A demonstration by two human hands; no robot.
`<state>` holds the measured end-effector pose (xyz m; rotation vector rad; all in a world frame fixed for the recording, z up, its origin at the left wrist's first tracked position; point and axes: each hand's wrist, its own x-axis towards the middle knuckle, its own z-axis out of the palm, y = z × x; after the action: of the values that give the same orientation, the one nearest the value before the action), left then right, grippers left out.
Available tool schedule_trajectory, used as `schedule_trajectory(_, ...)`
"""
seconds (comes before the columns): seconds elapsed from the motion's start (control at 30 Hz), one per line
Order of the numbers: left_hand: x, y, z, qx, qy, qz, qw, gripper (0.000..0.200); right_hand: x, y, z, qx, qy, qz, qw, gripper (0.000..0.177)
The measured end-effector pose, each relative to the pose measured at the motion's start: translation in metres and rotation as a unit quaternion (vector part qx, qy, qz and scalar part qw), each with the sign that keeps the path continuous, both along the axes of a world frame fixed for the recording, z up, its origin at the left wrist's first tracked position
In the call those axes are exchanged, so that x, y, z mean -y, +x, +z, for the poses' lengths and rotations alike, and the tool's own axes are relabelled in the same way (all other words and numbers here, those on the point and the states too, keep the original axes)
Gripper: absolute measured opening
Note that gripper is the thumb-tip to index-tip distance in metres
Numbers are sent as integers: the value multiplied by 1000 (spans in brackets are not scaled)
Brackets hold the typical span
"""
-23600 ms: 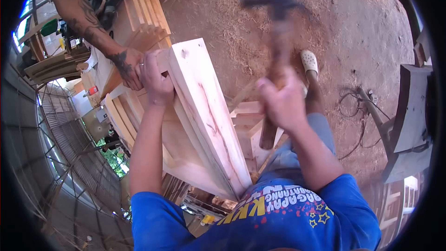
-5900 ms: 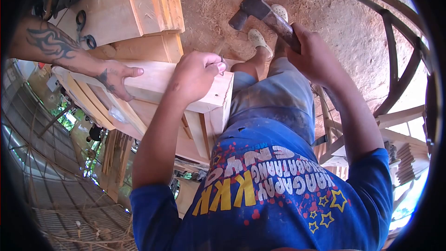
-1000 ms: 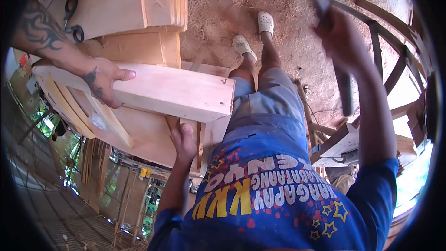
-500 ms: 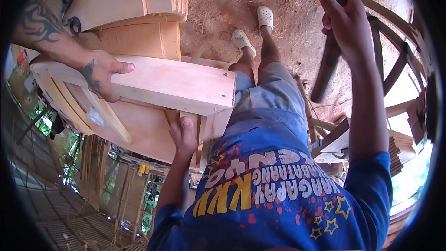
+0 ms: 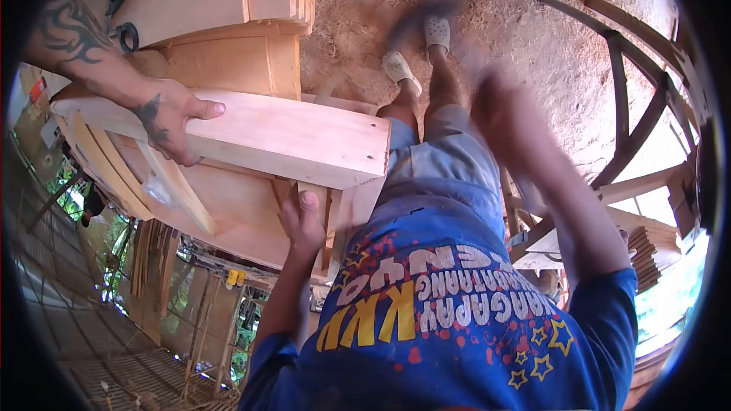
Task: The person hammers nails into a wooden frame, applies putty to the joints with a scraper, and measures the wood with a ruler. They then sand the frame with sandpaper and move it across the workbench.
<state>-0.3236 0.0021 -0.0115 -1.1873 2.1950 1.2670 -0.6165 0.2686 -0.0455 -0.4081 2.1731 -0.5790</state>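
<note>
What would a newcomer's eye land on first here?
The pale wooden plank lying across the middle-left, with another person's tattooed hand pressed on its left part. To its right, the wearer's right hand is a motion blur; the left hand braces the wooden frame underneath.

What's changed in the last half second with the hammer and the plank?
The right hand has swung down from high on the right toward the plank. It and the hammer are now motion-blurred, with the head over the plank's near end. Nothing was taken up or let go. The left hand stays under the plank, and the co-worker's hand stays on its far end.
</note>
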Motion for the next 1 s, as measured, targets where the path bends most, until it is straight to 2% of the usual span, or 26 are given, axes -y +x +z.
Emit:
schedule_trajectory(0.07, -4, -1, 0, -30, 3, 15, 999, 68, 4, 4, 19, 159, 32, 140, 977, 23)
schedule_trajectory(0.1, -8, -4, -7, -59, 6, 30, 998, 68, 4, -4, 21, 133, 33, 142, 980, 23)
schedule_trajectory(0.2, -4, -6, 3, 2, 26, 22, 999, 65, 17, -28, 25, 46, -18, -71, 996, 19)
schedule_trajectory(0.27, 2, -2, 4, 35, 31, 8, 999, 64, 21, -43, 24, -5, -91, -242, 966, 22)
schedule_trajectory(0.3, 2, -2, 5, 29, 32, 7, 999, 63, 29, -49, 35, 22, -97, -320, 942, 19)
schedule_trajectory(0.4, -4, -10, 2, -23, 27, 18, 999, 62, 10, -1, 13, 6, 32, -120, 992, 18)
schedule_trajectory(0.47, -7, -10, 3, -36, 17, 27, 999, 62, 2, 21, 22, 131, 36, 133, 982, 20)
schedule_trajectory(0.5, -8, -10, 1, -36, 19, 29, 999, 62, 7, 13, 26, 147, 75, 122, 979, 22)
schedule_trajectory(0.6, -6, -11, 3, -31, 32, 32, 998, 62, 15, -15, 32, 91, 35, 47, 994, 23)
schedule_trajectory(0.67, -6, -13, 2, -40, 34, 38, 998, 60, 20, -20, 32, 29, -37, -126, 991, 25)
schedule_trajectory(0.73, -6, -12, 5, -25, 24, 31, 999, 58, 23, -17, 27, 24, -66, -234, 970, 26)
schedule_trajectory(0.8, -4, -12, 6, 5, 1, 10, 1000, 57, 11, 8, 12, 10, -30, -98, 995, 26)
schedule_trajectory(0.83, -5, -11, 3, 2, -14, 15, 1000, 58, 6, 20, 16, 63, -40, 50, 996, 29)
schedule_trajectory(0.9, -6, -13, 8, 6, -13, 16, 1000, 59, -2, 23, 25, 98, -13, 90, 991, 31)
schedule_trajectory(1.0, -8, -10, 2, -15, -5, 51, 999, 67, -6, 21, 32, 54, 36, 91, 994, 32)
